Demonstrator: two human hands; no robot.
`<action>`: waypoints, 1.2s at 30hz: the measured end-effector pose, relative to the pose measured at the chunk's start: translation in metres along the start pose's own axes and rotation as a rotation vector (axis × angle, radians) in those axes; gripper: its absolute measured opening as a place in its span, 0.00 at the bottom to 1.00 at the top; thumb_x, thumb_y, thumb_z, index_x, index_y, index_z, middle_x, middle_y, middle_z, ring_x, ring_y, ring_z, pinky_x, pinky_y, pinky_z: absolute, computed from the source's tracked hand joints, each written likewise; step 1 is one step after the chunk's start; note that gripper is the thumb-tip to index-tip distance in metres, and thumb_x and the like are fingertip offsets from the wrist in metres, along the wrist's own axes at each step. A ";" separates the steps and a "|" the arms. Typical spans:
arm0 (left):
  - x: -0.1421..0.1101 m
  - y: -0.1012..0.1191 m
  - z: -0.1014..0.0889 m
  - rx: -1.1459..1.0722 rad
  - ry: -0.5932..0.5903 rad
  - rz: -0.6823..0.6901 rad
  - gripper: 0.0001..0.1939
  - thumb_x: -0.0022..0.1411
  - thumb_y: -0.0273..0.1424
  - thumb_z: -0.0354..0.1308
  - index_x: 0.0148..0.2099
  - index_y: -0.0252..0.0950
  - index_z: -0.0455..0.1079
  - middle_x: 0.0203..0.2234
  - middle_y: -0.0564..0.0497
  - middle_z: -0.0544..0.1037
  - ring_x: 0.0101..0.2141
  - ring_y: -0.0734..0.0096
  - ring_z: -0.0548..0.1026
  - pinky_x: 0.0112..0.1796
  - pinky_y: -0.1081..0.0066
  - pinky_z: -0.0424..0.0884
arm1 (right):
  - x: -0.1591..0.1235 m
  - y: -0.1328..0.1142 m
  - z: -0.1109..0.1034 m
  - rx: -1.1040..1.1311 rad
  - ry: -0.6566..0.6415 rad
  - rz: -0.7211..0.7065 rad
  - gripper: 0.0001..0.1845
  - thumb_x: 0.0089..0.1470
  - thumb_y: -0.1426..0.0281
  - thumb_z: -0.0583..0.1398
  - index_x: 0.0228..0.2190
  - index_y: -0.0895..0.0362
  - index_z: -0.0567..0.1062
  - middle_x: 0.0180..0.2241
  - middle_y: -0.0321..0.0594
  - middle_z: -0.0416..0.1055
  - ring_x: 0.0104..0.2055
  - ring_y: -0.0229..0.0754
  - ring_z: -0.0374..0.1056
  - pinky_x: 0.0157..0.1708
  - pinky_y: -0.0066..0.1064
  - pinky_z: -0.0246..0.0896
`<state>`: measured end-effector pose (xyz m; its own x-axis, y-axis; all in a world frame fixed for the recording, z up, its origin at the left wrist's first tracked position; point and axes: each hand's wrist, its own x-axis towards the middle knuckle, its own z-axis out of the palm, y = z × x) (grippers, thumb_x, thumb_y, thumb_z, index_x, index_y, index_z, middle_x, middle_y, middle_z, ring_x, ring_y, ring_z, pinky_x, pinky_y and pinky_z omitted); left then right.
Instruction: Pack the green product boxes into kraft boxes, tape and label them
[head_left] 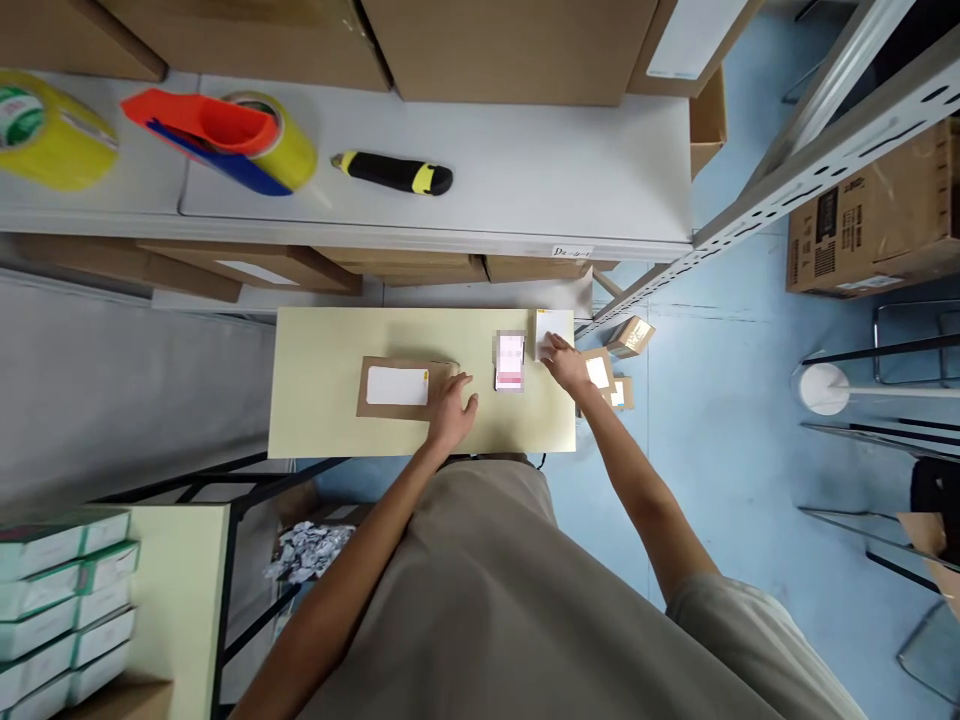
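On the pale yellow table lies a closed cardboard box with a white label on its top face. My left hand rests at the right end of this box, fingers and thumb apart, gripping nothing. A small stack of white labels sits at the table's far right corner. My right hand is on it, fingertips bent together at the lower edge of the top label. Between my hands lies a phone with a lit, blurred screen.
A grey shelf beyond the table bears yellow tape rolls, a red and blue tape dispenser, a utility knife and large cartons. Small parcels lie on the floor at right. Green-white boxes are stacked lower left.
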<state>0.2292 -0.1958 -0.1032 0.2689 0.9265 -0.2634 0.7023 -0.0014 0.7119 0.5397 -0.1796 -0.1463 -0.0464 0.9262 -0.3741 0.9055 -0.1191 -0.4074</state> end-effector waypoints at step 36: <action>0.182 0.071 0.131 0.458 -0.479 0.255 0.34 0.71 0.35 0.58 0.74 0.25 0.60 0.79 0.25 0.45 0.77 0.31 0.50 0.69 0.38 0.60 | 0.110 0.018 -0.123 0.027 0.257 0.123 0.24 0.78 0.58 0.51 0.52 0.58 0.83 0.49 0.53 0.83 0.50 0.56 0.77 0.54 0.45 0.70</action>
<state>0.4144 -0.0767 -0.1852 0.6483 0.6088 -0.4573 0.7571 -0.4519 0.4718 0.6031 -0.0359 -0.0927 0.1742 0.9641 -0.2003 0.8861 -0.2423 -0.3952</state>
